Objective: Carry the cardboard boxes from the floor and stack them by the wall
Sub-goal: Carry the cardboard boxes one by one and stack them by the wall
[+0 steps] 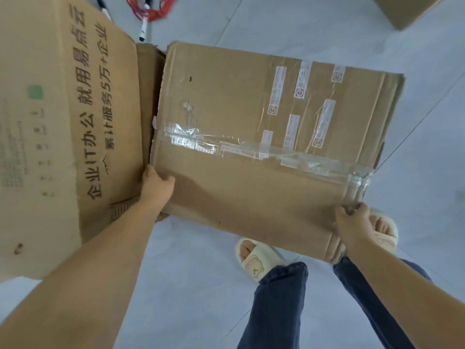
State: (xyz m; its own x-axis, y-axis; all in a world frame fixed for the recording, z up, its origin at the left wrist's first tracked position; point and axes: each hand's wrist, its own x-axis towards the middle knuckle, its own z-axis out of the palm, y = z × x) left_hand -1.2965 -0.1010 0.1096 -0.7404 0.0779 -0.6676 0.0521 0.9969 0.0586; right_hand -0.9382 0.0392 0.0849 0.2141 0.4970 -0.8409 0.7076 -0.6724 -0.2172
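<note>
Hands grip one taped box (264,152) at its two ends, and I see it held above the pale tiled floor (196,273), in the middle of the view, its clear tape seam running left to right. My left hand (157,183) clasps the near left corner, fingers curled round the edge and out of sight beneath it. My right hand (352,222) pinches the near right corner, fingers closed tight on the cardboard. Just left of it, touching or nearly so, stands a bigger printed box (57,127). A third box (402,8) sits far right on the floor. Far off, red cables (153,7) lie in a tangle. Below the box, my feet are in cream slippers (254,258).
</note>
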